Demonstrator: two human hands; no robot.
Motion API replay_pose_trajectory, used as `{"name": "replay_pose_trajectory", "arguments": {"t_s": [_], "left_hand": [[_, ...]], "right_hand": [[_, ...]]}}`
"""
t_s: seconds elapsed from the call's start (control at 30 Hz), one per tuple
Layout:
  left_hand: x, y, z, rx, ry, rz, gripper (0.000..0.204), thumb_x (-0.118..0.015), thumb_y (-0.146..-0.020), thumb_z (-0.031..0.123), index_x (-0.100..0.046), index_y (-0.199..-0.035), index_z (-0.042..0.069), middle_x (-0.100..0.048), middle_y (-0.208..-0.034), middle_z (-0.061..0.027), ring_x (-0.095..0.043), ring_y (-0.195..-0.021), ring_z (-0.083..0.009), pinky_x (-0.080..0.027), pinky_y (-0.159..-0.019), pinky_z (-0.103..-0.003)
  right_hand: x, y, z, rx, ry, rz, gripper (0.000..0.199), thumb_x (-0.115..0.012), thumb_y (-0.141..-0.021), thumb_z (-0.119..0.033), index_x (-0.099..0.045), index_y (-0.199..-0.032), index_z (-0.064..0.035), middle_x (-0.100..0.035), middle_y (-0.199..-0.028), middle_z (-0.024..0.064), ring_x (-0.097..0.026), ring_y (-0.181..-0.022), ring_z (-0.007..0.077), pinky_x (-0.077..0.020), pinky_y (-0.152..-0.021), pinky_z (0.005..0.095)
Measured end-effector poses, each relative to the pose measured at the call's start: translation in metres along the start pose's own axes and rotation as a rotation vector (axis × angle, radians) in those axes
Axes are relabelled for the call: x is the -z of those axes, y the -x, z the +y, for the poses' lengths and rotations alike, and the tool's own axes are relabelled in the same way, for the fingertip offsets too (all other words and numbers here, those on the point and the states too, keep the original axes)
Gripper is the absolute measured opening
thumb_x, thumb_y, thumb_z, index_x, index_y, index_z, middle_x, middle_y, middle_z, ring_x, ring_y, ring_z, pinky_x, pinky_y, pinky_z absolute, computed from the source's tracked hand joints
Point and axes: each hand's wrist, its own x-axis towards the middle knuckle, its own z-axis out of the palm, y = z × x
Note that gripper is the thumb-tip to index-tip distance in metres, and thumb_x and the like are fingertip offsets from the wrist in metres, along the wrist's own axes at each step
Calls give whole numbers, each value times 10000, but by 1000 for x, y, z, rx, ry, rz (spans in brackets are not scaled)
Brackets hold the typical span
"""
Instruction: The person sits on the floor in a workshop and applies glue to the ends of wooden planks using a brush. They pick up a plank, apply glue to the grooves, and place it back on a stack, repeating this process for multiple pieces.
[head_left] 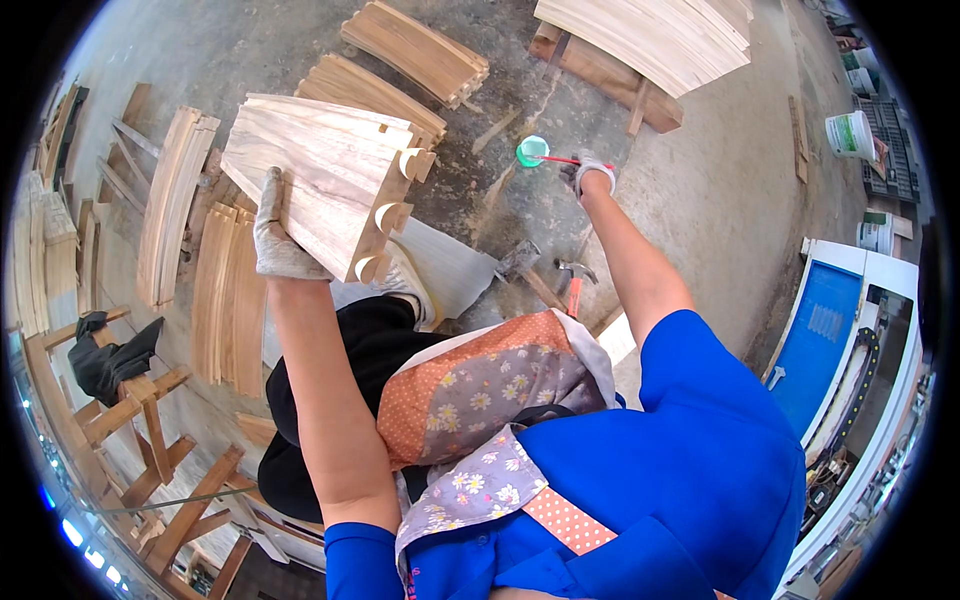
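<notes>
My left hand (282, 232), in a pale work glove, is closed on the near edge of a light wooden panel (310, 165), thumb on its upper face. The panel is tilted up off the floor, and its right end has rounded notches. My right hand (590, 174), also gloved, reaches far forward with its fingers closed round a thin red stick (562, 160). The stick's far end is over a small green cup (532, 151) on the floor; whether it has a brush tip I cannot make out.
A mallet (518, 262) and a claw hammer (576, 280) lie near my knees. Stacks of curved boards (415, 50) lie ahead and to the left, with a larger pile (655, 35) at the far right. A blue-and-white machine (815, 330) stands at right.
</notes>
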Motion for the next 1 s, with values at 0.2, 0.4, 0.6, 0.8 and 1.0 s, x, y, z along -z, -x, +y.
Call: {"name": "replay_pose_trajectory", "arguments": {"t_s": [0.2, 0.4, 0.6, 0.8, 1.0], "left_hand": [[13, -14, -1, 28, 41, -21, 453, -556, -806, 270, -431, -1174, 35, -508, -1139, -142, -516, -1016, -280, -447, -849, -439], [-1, -9, -5, -1, 9, 61, 459, -520, -832, 249, -399, -1211, 19, -489, -1173, -149, -507, -1032, -283, -440, -858, -411], [7, -16, -13, 31, 63, 52, 447, -553, -810, 256, -428, -1178, 35, -494, -1166, -142, -504, -1027, -302, -428, -865, -453], [4, -15, -13, 33, 50, 106, 464, -548, -809, 268, -412, -1191, 42, -482, -1183, -139, -492, -1045, -304, -420, -869, -467], [9, -15, -14, 38, 66, 94, 459, -562, -802, 265, -423, -1177, 39, -494, -1169, -137, -503, -1029, -304, -428, -860, -466]], "right_hand": [[31, 19, -6, -166, -392, 19, 289, -413, -884, -287, -545, -801, -43, -601, -637, 125, -593, -524, 249, -533, -516, 350], [52, 41, -7, -224, -540, 0, 277, -454, -869, -270, -570, -747, -50, -619, -667, 129, -601, -546, 251, -541, -559, 362], [68, 43, -10, -184, -535, -53, 222, -494, -851, -230, -576, -758, -46, -623, -683, 125, -602, -552, 242, -541, -556, 348], [62, 25, -4, -151, -428, -66, 233, -457, -869, -264, -547, -794, -62, -611, -655, 122, -593, -532, 242, -529, -516, 326], [17, 9, -4, -219, -242, -97, 225, -461, -866, -238, -531, -761, -51, -595, -615, 108, -576, -495, 236, -515, -480, 308]]}}
